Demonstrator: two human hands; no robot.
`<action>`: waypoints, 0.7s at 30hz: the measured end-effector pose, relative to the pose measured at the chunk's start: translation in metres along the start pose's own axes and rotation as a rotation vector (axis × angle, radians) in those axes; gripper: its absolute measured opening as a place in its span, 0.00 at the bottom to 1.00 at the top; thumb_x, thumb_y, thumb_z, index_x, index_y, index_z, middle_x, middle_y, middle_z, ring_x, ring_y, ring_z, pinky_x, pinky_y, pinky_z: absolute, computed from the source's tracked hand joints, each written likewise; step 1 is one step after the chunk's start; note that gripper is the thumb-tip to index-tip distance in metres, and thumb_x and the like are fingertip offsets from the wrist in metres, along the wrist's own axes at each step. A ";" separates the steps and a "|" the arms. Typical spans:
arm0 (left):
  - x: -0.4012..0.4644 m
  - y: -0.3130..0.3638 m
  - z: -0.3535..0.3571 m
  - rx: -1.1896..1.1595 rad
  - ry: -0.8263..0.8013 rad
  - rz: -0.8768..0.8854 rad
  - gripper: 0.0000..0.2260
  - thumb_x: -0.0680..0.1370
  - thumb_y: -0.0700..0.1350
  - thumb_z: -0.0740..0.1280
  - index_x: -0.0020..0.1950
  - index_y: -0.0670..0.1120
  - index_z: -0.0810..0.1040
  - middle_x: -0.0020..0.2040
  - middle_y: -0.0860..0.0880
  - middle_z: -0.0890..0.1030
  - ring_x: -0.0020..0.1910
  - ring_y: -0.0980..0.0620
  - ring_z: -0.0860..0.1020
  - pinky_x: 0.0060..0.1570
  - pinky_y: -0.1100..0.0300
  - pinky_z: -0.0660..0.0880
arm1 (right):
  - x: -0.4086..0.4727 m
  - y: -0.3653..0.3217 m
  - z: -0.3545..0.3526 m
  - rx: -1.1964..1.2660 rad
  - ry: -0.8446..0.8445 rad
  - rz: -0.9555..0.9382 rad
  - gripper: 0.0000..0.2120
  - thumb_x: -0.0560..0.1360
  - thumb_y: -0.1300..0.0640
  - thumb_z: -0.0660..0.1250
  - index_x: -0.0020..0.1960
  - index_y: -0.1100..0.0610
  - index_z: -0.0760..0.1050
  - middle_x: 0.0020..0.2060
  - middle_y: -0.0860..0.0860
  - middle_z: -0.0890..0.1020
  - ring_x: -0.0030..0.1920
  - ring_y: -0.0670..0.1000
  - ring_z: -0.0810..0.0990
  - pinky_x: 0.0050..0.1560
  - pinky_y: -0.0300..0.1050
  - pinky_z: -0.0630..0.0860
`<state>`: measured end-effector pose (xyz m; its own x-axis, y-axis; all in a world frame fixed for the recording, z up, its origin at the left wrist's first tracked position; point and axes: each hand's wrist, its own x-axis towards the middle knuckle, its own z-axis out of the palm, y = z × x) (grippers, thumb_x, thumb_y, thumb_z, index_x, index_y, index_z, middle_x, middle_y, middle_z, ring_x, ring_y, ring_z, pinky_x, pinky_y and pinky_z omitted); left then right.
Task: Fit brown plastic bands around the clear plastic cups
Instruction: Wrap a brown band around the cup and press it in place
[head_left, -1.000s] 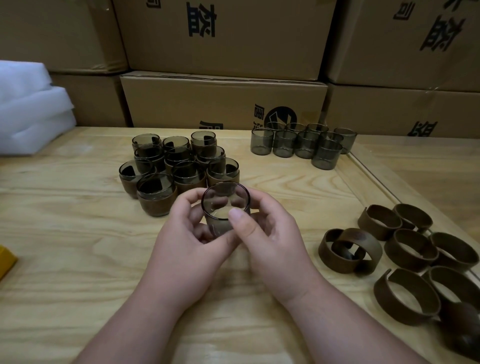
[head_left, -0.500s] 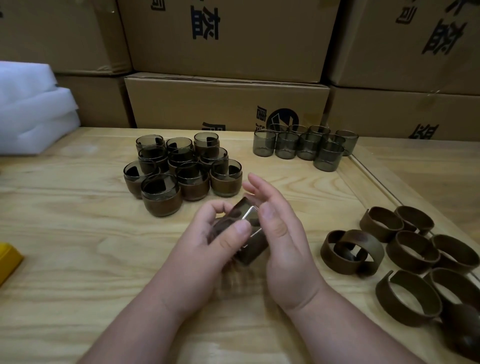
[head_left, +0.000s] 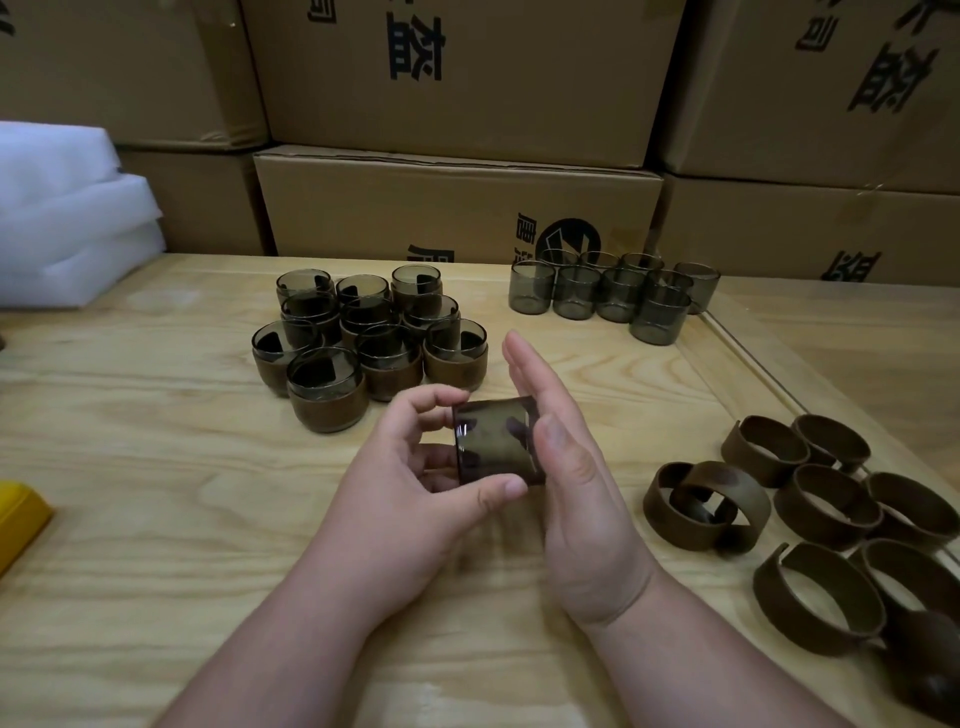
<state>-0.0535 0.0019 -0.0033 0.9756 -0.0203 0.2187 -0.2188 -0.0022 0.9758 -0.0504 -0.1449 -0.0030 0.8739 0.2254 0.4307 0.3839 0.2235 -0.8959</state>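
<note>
Holding: my left hand (head_left: 410, 483) pinches the cup (head_left: 493, 441) on its side, thumb under, fingers over.
Right hand (head_left: 566, 467): flat and open, palm pressed on the cup's end.
Boxes (head_left: 457, 208): black printing, unreadable to me.

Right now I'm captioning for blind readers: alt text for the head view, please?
Two hands hold a cup on its side above a wooden table: left hand grips, right hand presses flat. Banded cups behind left, bare cups behind right, loose brown bands at right.

Smoky grey-clear cups (head_left: 613, 293) at one o'clock, brown bands (head_left: 826, 499) at three, pale wood-grain counter (head_left: 156, 467), white foam (head_left: 67, 223), tan boxes (head_left: 457, 208) printed black.
</note>
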 end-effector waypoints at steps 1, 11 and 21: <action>0.000 -0.001 -0.001 -0.004 -0.001 0.001 0.32 0.60 0.47 0.85 0.61 0.62 0.79 0.59 0.54 0.83 0.52 0.49 0.85 0.49 0.58 0.82 | 0.000 0.000 0.000 0.000 0.007 -0.006 0.27 0.79 0.40 0.58 0.78 0.41 0.64 0.74 0.32 0.70 0.75 0.35 0.65 0.69 0.34 0.69; -0.004 0.002 -0.001 -0.028 -0.066 -0.080 0.28 0.65 0.57 0.78 0.63 0.51 0.83 0.51 0.48 0.87 0.45 0.48 0.83 0.45 0.58 0.82 | 0.003 0.003 -0.002 -0.044 0.105 -0.026 0.28 0.78 0.37 0.55 0.77 0.40 0.63 0.69 0.26 0.72 0.73 0.31 0.66 0.72 0.34 0.66; -0.002 0.003 0.000 -0.050 0.009 -0.111 0.31 0.67 0.70 0.67 0.53 0.44 0.82 0.44 0.45 0.86 0.34 0.51 0.80 0.40 0.57 0.77 | 0.003 0.001 0.002 -0.069 0.071 -0.005 0.30 0.79 0.34 0.54 0.79 0.38 0.58 0.73 0.26 0.67 0.74 0.30 0.63 0.65 0.25 0.66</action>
<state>-0.0561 0.0023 -0.0008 0.9940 -0.0135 0.1089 -0.1082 0.0457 0.9931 -0.0480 -0.1425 -0.0026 0.8897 0.1561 0.4289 0.4062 0.1578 -0.9000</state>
